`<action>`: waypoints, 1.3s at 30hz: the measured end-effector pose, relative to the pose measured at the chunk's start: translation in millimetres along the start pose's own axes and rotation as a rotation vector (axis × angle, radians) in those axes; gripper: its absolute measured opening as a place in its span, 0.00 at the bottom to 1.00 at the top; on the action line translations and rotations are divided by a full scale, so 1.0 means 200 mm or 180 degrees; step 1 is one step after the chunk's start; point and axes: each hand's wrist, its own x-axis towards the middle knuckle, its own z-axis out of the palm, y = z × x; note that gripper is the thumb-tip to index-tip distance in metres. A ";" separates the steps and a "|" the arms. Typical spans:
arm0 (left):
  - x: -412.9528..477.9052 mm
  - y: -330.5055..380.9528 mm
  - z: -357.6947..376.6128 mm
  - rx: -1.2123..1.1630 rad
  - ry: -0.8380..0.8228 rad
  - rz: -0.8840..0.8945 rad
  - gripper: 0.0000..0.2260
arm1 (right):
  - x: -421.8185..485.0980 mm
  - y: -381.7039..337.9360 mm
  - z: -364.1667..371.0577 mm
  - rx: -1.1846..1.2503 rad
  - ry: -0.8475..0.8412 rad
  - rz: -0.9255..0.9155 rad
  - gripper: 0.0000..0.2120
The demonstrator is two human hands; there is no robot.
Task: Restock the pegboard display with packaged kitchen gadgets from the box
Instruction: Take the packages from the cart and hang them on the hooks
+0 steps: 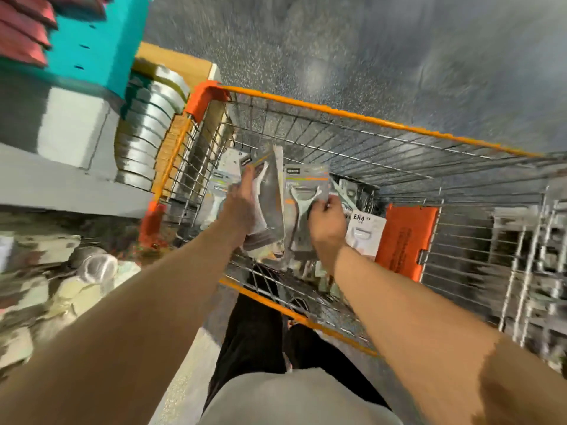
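1. Head view looks straight down into a wire shopping cart (pixel 352 116) with orange rim, which here serves as the stock container. Both bare arms reach into it from the near side.
2. Left hand (pixel 241 207) grips a bundle of carded gadgets (pixel 270 197). Its fingers are curled round the left edge of the bundle, and the cards stand on edge, a little tilted.
3. Right hand (pixel 328 223) pinches the right edge of one packaged Y-peeler (pixel 302 188). This card faces up to the camera and lies just beside the bundle, touching it or almost so; the blur does not let me say which.
4. Long axis of both the single card and the bundle runs from near to far. The header ends point far, away from the body, and the handle ends are near the wrists.
5. More loose packages (pixel 363 228) lie in the cart to the right of the right hand.
6. No pegboard is clearly in view. On the far left there is a teal slotted panel (pixel 92 44), and stacked round metal tins (pixel 147 127) stand just beside the cart's left wall.
7. My judgement: the right hand should add its peeler onto the bundle. Since the shelving lies on the left, the left hand is nearer to it. The header ends will need turning upward before a hook can enter them.
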 end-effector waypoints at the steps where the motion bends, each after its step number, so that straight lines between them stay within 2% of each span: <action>1: -0.06 0.02 -0.02 -0.0300 0.0079 -0.0012 0.23 | -0.04 -0.03 -0.02 0.0034 -0.0045 -0.0041 0.14; 4: -0.23 0.07 -0.08 -0.0543 0.0145 0.0070 0.22 | -0.16 -0.16 -0.09 0.0287 -0.0130 -0.0232 0.12; 7: -0.41 0.06 -0.17 -0.0951 0.0027 0.0222 0.38 | -0.37 -0.30 -0.17 0.0304 -0.0290 -0.0574 0.16; 8: -0.48 0.06 -0.21 -0.1076 0.0078 0.0271 0.40 | -0.44 -0.34 -0.18 0.0415 -0.0377 -0.0703 0.17; 11: -0.77 0.14 -0.31 -0.1452 0.0295 0.0582 0.33 | -0.65 -0.45 -0.19 0.0543 -0.0639 -0.1117 0.19; 13: -1.00 0.15 -0.42 -0.1719 0.0537 0.0934 0.32 | -0.87 -0.52 -0.22 0.0537 -0.0860 -0.1490 0.16; 16: -1.08 0.16 -0.58 -0.2125 0.0712 0.1286 0.32 | -1.05 -0.64 -0.22 0.0686 -0.1027 -0.1782 0.15; 19: -1.31 0.14 -0.75 -0.2343 0.0580 0.1195 0.43 | -1.28 -0.73 -0.21 0.0797 -0.1264 -0.2125 0.15; 20: -1.46 0.14 -0.82 -0.2333 0.0599 0.1287 0.43 | -1.39 -0.76 -0.20 0.0819 -0.1382 -0.2277 0.15; 22: -1.55 0.10 -0.96 -0.2515 0.0762 0.1357 0.44 | -1.55 -0.84 -0.19 0.0812 -0.1508 -0.2492 0.15; 25: -1.72 0.03 -1.23 -0.2812 0.1071 0.1453 0.52 | -1.84 -0.93 -0.12 0.0790 -0.1755 -0.2758 0.14; 29: -2.12 0.01 -1.39 -0.3037 0.1351 0.1868 0.35 | -2.16 -1.02 -0.01 0.0847 -0.2037 -0.2953 0.15; 34: -2.39 -0.03 -1.71 -0.3128 0.1608 0.2256 0.35 | -2.56 -1.16 0.09 0.0893 -0.2319 -0.3366 0.11; 39: -2.59 -0.01 -1.86 -0.3118 0.1645 0.2462 0.35 | -2.78 -1.28 0.18 0.1058 -0.2380 -0.3587 0.13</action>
